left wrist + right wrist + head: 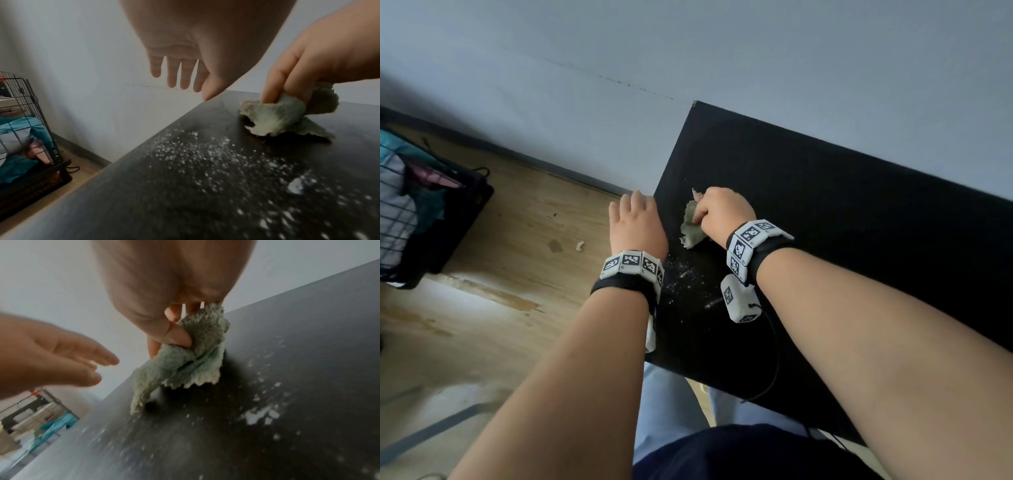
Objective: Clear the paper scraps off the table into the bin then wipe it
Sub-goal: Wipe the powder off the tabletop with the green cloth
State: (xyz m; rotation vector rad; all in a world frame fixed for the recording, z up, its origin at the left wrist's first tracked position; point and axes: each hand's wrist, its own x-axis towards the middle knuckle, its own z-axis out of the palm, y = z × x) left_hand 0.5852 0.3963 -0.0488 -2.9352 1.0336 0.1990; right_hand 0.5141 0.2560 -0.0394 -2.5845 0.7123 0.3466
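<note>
The right hand [722, 212] grips a crumpled green cloth [692, 226], thumb and fingers curled round its upper folds; the cloth's lower edge touches the black counter [842, 222], a little way in from the counter's left edge; in the right wrist view the thumb presses into the cloth [185, 356] while its ragged hem drags on the dark surface [298, 345]; the left wrist view shows the same cloth [283, 120] bunched under the right hand [320, 53].

The left hand [635, 224] hovers at the counter's left edge, level with the cloth, palm down, fingers straight and slightly spread, holding nothing; from its own wrist view the fingers [174, 73] hang apart above the counter's edge [144, 186]; in the right wrist view the hand [51, 353] is just beside the cloth without touching it.

White crumbs and dust [685, 274] lie scattered on the counter nearer the person than the cloth, between the two wrists; up close they are fine specks with a few larger flakes [205, 154]; one bigger white smear [259, 416] lies to the right of the cloth.

On the wooden floor [517, 240] left of the counter lies a small paper scrap [579, 245]; farther left stands a black wire basket [421, 212] filled with blue and white material; whether this is the bin cannot be told.
</note>
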